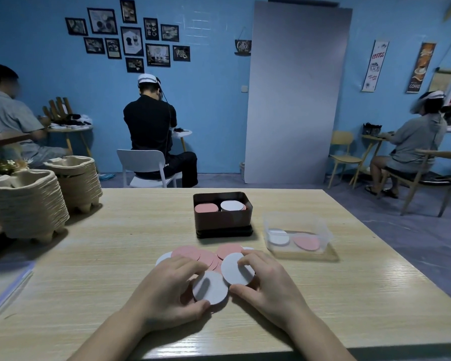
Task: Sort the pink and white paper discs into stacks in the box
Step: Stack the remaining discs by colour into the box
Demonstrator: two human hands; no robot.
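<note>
the left hand (167, 290) curls round the near white disc (210, 287), thumb under its lower edge and fingers over the top. the right hand (268, 285) pinches the far white disc (237, 268) the same way, fingertips on its face and thumb at the near rim. the two discs overlap slightly, just above the surface (115, 243).

from the hands, the loose pile (190, 252) lies at twelve o'clock, touching them: mostly pink discs fanned over one another, with white edges showing at its ten o'clock and two o'clock sides. farther out at twelve o'clock stands the dark box (223, 222). inside it a pink stack (206, 208) sits at the nine o'clock side and a white stack (232, 205) at the three o'clock side, and the white one seems to reach higher. at two o'clock a clear tub (323, 231) holds one white and one pink disc lying flat.

the sorting looks well started but not finished. both stacks exist, yet a fair handful of discs remains outside the box, besides the two in the tub. the whites in hand seem bound for the white stack.
</note>
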